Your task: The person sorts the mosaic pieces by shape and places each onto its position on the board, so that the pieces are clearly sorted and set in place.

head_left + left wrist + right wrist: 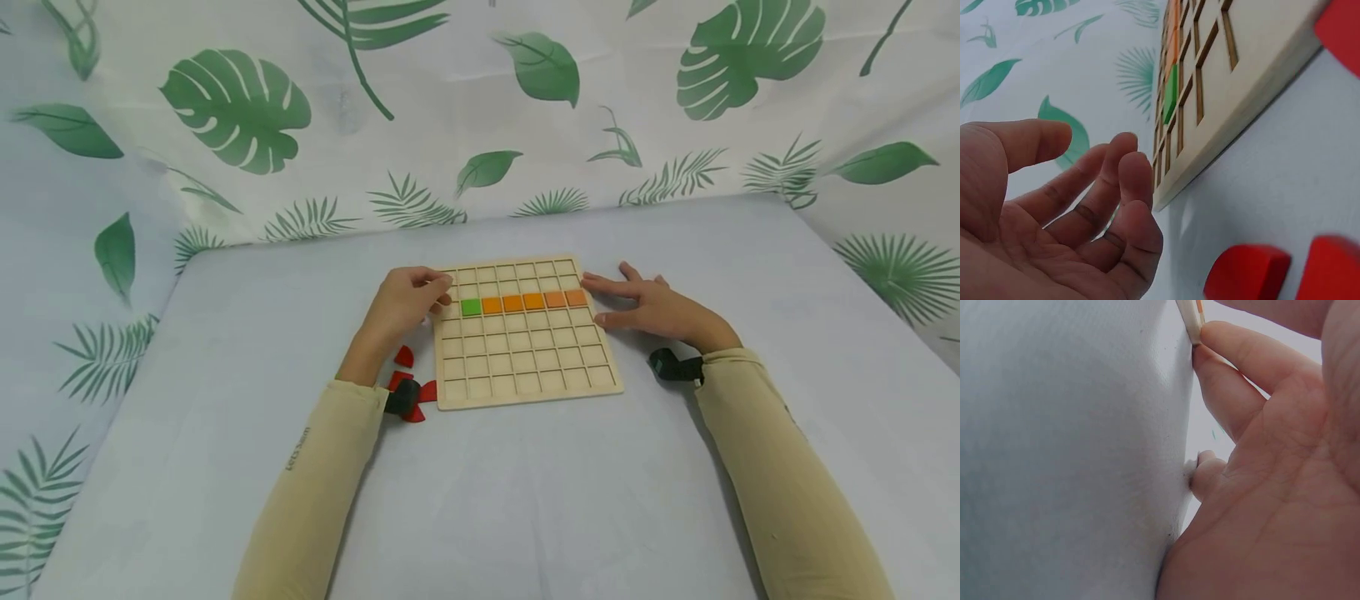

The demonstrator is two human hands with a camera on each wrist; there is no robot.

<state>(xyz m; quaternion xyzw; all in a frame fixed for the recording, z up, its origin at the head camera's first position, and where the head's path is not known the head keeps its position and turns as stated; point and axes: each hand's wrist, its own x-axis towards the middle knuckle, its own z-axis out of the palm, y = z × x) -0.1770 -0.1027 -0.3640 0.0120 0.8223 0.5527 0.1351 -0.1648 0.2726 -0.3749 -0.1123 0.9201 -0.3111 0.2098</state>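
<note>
Beside grid board [525, 367], red pieces [405, 357] under left wrist; hands [405, 302] flank board.

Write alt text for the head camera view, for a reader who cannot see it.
A wooden grid board lies on a pale cloth-covered table, one row holding a green tile and five orange tiles. The left hand rests at its left edge, the right hand at its right edge; red pieces lie nearby.
</note>
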